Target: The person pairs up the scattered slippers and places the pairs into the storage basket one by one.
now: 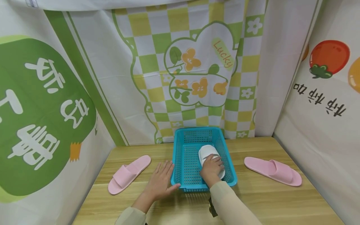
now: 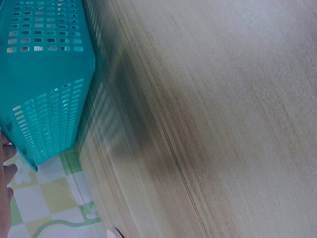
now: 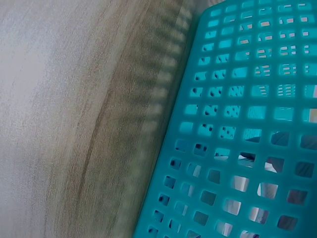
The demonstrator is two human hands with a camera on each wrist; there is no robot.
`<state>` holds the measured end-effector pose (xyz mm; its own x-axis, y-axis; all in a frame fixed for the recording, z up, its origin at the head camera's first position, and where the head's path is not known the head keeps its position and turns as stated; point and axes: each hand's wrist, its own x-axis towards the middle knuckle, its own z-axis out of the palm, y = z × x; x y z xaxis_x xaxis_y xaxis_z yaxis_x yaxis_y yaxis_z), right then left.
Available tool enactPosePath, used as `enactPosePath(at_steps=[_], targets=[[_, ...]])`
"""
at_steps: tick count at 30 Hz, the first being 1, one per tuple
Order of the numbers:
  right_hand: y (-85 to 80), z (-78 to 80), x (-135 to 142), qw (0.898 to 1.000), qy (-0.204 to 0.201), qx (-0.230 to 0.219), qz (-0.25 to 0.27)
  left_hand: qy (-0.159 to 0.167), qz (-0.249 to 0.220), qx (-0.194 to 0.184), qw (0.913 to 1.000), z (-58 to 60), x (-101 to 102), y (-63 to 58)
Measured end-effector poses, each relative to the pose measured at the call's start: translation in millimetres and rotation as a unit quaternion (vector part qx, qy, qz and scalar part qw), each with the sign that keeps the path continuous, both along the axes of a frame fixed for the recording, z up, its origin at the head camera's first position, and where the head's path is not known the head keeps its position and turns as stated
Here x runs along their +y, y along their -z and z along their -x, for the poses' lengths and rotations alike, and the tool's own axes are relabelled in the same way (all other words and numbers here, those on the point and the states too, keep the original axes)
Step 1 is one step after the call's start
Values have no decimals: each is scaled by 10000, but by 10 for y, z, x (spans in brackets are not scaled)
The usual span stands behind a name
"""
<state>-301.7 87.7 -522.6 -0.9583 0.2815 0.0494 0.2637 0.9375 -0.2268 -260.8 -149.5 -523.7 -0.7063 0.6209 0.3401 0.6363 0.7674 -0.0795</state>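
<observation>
A blue-green plastic basket (image 1: 177, 156) with perforated walls stands on the table. Inside it, on the right side, is a white slipper (image 1: 207, 150). My right hand (image 1: 211, 168) reaches over the near rim and grips the slipper around its middle, covering part of it. Fingers spread, my left hand (image 1: 159, 184) lies along the basket's left wall, its thumb at the near left corner. In the left wrist view, fingertips (image 2: 9, 171) show beside the basket rim (image 2: 20, 153). Through the holes of the basket wall (image 3: 198, 148), the right wrist view gives only bits of white.
One pink slipper (image 1: 129, 175) lies on the wooden table (image 1: 180, 212) left of the basket. Another pink slipper (image 1: 272, 171) lies to the right. A printed cloth (image 1: 157, 93) hangs close behind the basket, with further cloth walls at both sides.
</observation>
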Motion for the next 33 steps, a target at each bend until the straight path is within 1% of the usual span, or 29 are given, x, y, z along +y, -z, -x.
enactPosePath(at_steps=[6, 13, 16, 19, 23, 33], targets=[[-34, -14, 1, 10000, -81, -8, -42, 7, -45, -52, 10000, -2, -1, -9], [-55, -5, 12, 9996, -221, 35, -152, -92, 72, -146, 9998, -6, 9, -29], [-79, 3, 17, 9995, -268, 35, -139, -86, 96, -120, 9998, -7, 11, -29], [-116, 1, 20, 9994, -307, 125, -73, -71, 83, -94, 9999, -4, 13, -28], [-157, -2, 26, 9988, -410, 267, -68, -57, 11, -163, 9998, -6, 15, -36], [-302, -43, 36, 9968, -700, 359, -152, 18, -56, -205, 9998, -7, 5, -14]])
